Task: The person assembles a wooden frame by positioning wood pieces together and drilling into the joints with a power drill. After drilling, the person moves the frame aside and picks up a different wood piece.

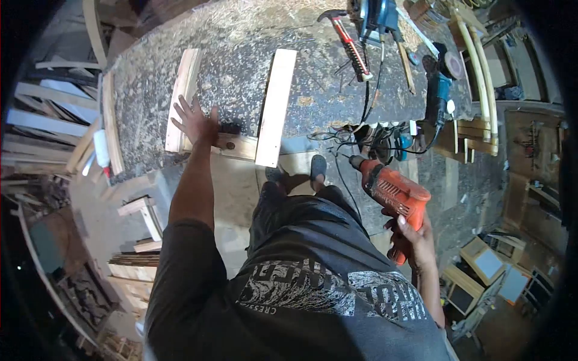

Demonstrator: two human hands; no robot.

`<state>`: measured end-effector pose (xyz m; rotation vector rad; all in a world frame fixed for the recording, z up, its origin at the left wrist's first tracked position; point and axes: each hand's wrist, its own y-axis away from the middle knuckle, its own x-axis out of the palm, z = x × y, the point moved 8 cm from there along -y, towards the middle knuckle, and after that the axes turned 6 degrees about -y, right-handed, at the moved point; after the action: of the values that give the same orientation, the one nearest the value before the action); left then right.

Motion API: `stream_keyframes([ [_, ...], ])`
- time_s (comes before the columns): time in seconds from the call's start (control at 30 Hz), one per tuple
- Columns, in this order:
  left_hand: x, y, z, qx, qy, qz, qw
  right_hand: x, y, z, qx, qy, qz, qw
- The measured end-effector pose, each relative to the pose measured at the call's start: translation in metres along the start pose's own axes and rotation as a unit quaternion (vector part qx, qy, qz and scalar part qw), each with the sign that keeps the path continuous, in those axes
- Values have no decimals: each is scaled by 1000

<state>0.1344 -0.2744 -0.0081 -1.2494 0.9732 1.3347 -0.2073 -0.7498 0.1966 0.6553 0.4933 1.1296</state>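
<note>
My left hand [198,122] lies with its fingers spread on the left upright board [184,84] and near the crosspiece [235,145]. The crosspiece runs along the bench's near edge to the right upright board [277,105]. My right hand [414,237] is wrapped round the handle of an orange power drill [394,191]. The drill is held off to the right of my body, its bit pointing up and left towards the bench edge. Both upright boards lie on the speckled workbench [232,84].
A red-handled hammer [349,45], a blue power tool [378,21] and a teal angle grinder [439,96] lie at the bench's right side. Black cables [367,129] tangle at its edge. A white bottle [100,148] stands left. Cabinets [481,262] are at lower right.
</note>
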Motion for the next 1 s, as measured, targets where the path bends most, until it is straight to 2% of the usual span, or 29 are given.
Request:
stream_keyframes([
  [0.03, 2, -3, 1, 5, -10, -8, 1000, -8, -1, -9, -1, -13, 5, 1000],
  [0.13, 9, -9, 13, -20, 65, 64, 996, -37, -6, -11, -61, -78, -5, 995],
  [0.2, 3, -1, 12, -28, 150, 63, 986, -60, -13, -10, -79, -80, -1, 994],
  [0.27, -10, 19, 5, 0, 184, 6, 983, -76, -22, -11, -71, -74, 20, 995],
  [0.33, -17, 47, -3, -15, 220, -46, 974, -82, -31, 4, -125, -96, 46, 986],
  [0.43, -51, 100, -26, -20, 318, -130, 939, -85, -51, 15, -147, -92, 79, 982],
  [0.47, -58, 116, -38, -35, 355, -90, 930, -84, -56, 18, -154, -90, 90, 980],
  [0.57, -58, 167, -81, 71, 350, -120, 926, -73, -74, 28, -151, -29, 155, 976],
  [0.6, -62, 177, -97, -15, 443, 37, 896, -68, -81, 30, -155, -29, 163, 974],
  [0.63, -49, 192, -106, 15, 357, -24, 934, -59, -87, 32, -171, -34, 182, 968],
  [0.67, -60, 200, -119, 20, 310, 7, 950, -51, -91, 36, -186, -37, 201, 961],
  [0.73, -49, 200, -119, 13, 192, -23, 981, -33, -98, 47, -209, -5, 234, 950],
  [0.8, -46, 203, -107, -27, 186, -13, 982, -24, -105, 48, -225, 14, 239, 945],
  [0.87, -56, 204, -106, 26, 132, -42, 990, -14, -106, 57, -270, 40, 255, 927],
  [0.9, -69, 204, -97, 18, 101, -94, 990, -10, -112, 57, -278, 50, 260, 923],
  [0.93, -61, 207, -81, 7, 100, -104, 989, -4, -114, 61, -286, 59, 265, 919],
  [1.0, -39, 209, -28, -73, 162, -89, 980, 11, -113, 69, -282, 58, 282, 915],
])
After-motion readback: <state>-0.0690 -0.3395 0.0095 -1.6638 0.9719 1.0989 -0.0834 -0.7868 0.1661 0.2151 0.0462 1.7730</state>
